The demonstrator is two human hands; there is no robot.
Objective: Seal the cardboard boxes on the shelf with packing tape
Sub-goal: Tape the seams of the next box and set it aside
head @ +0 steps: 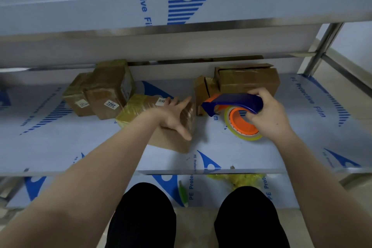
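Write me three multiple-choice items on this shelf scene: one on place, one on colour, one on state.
1. Where is the tape dispenser? A) lower shelf B) in the right hand C) on the floor
2. Its handle colour? A) blue B) green C) red
3. The left hand is: A) a fist B) pinching tape C) spread open over the middle box
Key: B, fingers curl round its handle; A, the handle shows plainly blue; C, straight fingers splay across the box top.
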